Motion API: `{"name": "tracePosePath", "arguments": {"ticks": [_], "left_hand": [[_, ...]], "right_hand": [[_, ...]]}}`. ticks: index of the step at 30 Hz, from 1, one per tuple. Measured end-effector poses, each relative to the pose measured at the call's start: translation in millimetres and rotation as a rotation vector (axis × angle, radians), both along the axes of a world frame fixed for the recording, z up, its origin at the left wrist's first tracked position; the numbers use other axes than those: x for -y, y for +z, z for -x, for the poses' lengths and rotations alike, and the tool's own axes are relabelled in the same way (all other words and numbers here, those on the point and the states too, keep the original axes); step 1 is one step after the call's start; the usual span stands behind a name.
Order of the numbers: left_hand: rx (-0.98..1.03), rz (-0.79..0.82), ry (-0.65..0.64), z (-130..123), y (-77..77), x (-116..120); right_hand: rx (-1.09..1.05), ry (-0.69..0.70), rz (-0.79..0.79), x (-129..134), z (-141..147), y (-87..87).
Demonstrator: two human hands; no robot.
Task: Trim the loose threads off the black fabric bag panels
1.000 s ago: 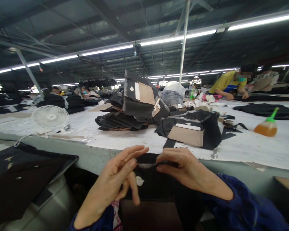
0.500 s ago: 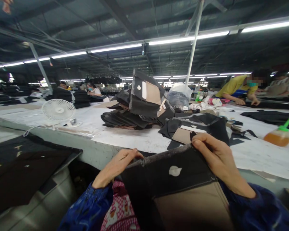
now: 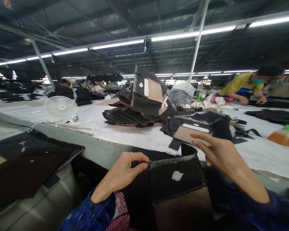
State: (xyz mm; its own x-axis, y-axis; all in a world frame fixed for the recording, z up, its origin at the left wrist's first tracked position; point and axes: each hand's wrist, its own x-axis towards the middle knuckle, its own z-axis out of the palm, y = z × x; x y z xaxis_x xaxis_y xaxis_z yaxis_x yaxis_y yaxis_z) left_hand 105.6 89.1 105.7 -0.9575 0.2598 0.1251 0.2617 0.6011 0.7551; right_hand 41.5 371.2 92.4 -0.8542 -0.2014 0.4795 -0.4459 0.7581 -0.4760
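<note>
My left grip [image 3: 122, 171] is closed, pinching the top corner of a black cloth panel [image 3: 175, 179] at six o'clock. My right grip [image 3: 221, 157] is open, just above its other corner. A pile of cloth pieces [image 3: 144, 99] sits on the desk [image 3: 139, 138] at twelve o'clock.

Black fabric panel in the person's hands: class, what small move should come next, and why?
Probably bring the right hand down to grip the top right corner of the black fabric panel. The left hand pinches only the top left corner, while the right fingers are spread above the panel, apparently clear of it, so that side looks unsupported.
</note>
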Motion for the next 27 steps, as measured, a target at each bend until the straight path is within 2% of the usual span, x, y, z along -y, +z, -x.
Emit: {"name": "tracePosePath", "arguments": {"ticks": [3, 7, 13, 19, 21, 24, 26, 27], "left_hand": [[-0.022, 0.02, -0.029, -2, 2.2, -12], [-0.068, 0.029, -0.06, -5, 4.1, -23], [-0.084, 0.094, -0.029, -6, 4.2, -19], [-0.042, -0.003, -0.165, -3, 8.7, -1], [-0.078, -0.02, -0.123, -7, 10.0, 14], [-0.249, 0.003, 0.123, -11, 6.6, 36], [-0.285, 0.09, 0.234, -10, 0.3, 39], [-0.254, 0.14, 0.242, -9, -3.6, 35]], "right_hand": [[-0.055, 0.263, 0.0, 34, -33, 1.4], [-0.141, 0.336, -0.103, 73, -57, -9.0], [0.154, 0.472, -0.066, 74, -38, -8.8], [0.191, 0.494, 0.074, 75, -35, -3.7], [0.121, 0.482, 0.106, 80, -33, -5.0], [0.006, 0.38, 0.085, 91, -24, -10.8], [-0.027, 0.367, 0.056, 99, -18, -15.2], [-0.029, 0.392, 0.052, 103, -18, -16.7]]}}
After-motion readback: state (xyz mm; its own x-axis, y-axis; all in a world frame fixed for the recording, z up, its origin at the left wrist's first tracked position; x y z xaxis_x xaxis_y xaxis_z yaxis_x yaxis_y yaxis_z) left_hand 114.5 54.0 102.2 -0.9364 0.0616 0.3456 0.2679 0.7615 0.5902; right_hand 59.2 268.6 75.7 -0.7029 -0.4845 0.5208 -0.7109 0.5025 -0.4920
